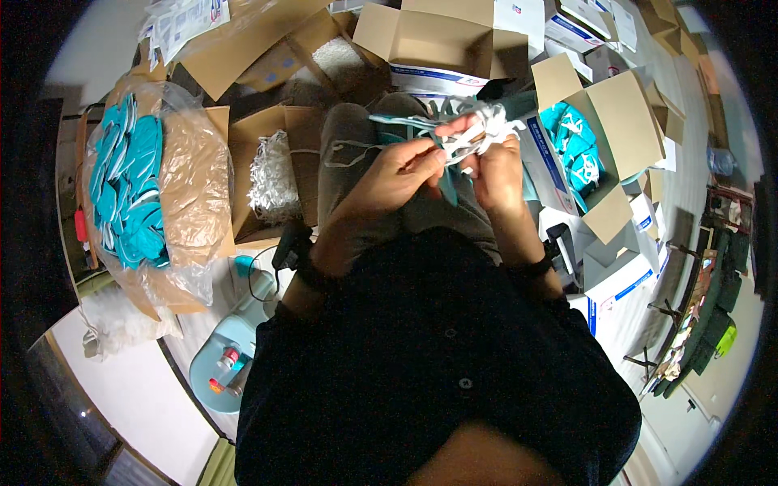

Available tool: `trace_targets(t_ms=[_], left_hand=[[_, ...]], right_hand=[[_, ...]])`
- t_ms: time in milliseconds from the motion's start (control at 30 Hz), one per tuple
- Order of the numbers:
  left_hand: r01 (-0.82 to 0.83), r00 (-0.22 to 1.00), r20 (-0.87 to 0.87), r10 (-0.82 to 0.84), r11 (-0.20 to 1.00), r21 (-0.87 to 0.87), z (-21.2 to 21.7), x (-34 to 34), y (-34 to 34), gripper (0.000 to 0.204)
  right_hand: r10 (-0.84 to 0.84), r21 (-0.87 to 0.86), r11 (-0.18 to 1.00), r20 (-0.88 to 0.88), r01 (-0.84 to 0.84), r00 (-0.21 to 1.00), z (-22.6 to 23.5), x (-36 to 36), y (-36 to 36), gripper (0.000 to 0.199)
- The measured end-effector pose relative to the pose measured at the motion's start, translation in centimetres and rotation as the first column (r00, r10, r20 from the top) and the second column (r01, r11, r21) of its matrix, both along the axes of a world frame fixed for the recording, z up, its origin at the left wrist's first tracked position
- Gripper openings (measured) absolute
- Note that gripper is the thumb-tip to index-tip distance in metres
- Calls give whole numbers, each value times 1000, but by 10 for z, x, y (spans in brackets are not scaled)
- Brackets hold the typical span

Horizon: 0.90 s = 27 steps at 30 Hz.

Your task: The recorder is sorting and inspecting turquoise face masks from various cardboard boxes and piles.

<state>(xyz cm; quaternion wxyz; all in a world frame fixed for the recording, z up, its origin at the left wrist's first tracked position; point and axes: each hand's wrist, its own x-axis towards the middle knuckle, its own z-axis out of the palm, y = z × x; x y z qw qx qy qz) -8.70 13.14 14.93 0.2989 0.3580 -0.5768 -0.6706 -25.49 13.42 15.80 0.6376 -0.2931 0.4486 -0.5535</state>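
Here, white laces point(493, 128) bunch against right fingers point(456, 125), meeting left fingers point(421, 159).

A cord bundle point(496, 128) sits between my left hand point(403, 172) and right hand point(496, 172), above my legs point(347, 134). Left stands a carton of cords point(306, 198); farther left, a bag of pads point(196, 190); near left, a bottle point(226, 362) in a basin point(207, 348). Right stands a loaded carton point(551, 162); far, a third carton point(442, 36).

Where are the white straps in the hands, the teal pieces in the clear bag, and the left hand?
White straps point(496, 123): head view, middle of the bunch.
Teal pieces point(143, 159): head view, near the pile's middle.
Left hand point(403, 167): head view, its back.
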Motion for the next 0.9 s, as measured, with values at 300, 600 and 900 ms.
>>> trace_targets(t_ms=[300,600,900], left_hand=[[-47,998,37,44,996,74,1,-17,27,29],[-23,999,34,12,937,348,22,13,62,31],[25,1000,-22,-19,931,363,20,35,92,34]], right_hand=[[-282,431,900,458,67,843,-22,-42,-36,27],[-436,526,833,429,174,791,-38,-51,-68,24],[-631,451,752,282,480,723,-72,-94,-91,19]])
